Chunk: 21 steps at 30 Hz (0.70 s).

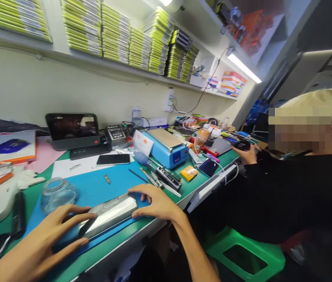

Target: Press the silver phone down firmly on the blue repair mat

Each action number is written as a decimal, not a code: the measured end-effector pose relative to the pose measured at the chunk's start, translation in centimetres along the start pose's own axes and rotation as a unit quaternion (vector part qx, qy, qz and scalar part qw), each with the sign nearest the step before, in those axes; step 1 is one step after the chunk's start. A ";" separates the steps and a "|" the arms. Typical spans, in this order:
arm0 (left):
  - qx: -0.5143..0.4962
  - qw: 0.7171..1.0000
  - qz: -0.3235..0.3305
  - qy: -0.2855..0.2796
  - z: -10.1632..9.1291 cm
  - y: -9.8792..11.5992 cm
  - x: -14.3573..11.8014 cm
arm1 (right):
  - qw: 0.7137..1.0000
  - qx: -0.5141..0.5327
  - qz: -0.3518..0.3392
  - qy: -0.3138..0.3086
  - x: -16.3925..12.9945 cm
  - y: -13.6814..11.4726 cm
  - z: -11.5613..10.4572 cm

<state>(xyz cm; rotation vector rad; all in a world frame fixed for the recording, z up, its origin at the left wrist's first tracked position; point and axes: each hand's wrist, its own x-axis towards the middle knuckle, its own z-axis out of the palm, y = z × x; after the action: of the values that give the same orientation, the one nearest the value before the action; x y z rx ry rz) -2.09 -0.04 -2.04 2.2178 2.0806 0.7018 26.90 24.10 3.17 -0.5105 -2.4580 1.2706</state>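
**Both hands steady a closed silver device on the blue mat**

Hands rest spread and flat, gripping nothing: the left hand (51, 239) presses fingers on the near end of the silver device (110, 213), the right hand (154, 201) touches its far end with its fingertips. The device lies flat on the blue mat (95, 188) at the worktop's (210, 176) near edge. As far as I can judge, its casing looks shut and no tool is taken up, so any opening work seems not yet begun. At 10 o'clock from the device sits a glass jar (57, 192); at 1 o'clock lie tweezers and drivers (160, 178), beyond them a blue heating plate (168, 150). At 3 o'clock a co-worker's hand (246, 156) holds a dark object.
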 end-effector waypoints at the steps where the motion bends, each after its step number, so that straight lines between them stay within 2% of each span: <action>1: -0.001 1.000 0.007 -0.023 -0.6 0.5 0.2 | 1.000 -0.002 0.005 0.001 0.1 -0.1 0.0; 3: -0.004 0.999 -0.003 -0.035 -1.5 1.5 0.5 | 1.000 -0.005 0.012 0.001 0.1 -0.3 -0.2; 8: -0.027 0.999 -0.035 -0.003 -2.2 3.4 0.7 | 1.000 -0.004 0.017 -0.007 0.1 -1.0 -0.4; 21: -0.039 0.998 -0.054 -0.022 -2.2 3.4 0.6 | 0.999 -0.023 0.019 -0.014 0.0 -1.4 -0.5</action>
<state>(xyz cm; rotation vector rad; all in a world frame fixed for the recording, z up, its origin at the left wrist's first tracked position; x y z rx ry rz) 0.42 -0.48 1.20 2.0436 2.0953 0.7058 26.88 23.70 4.56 -0.5585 -2.5165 1.2472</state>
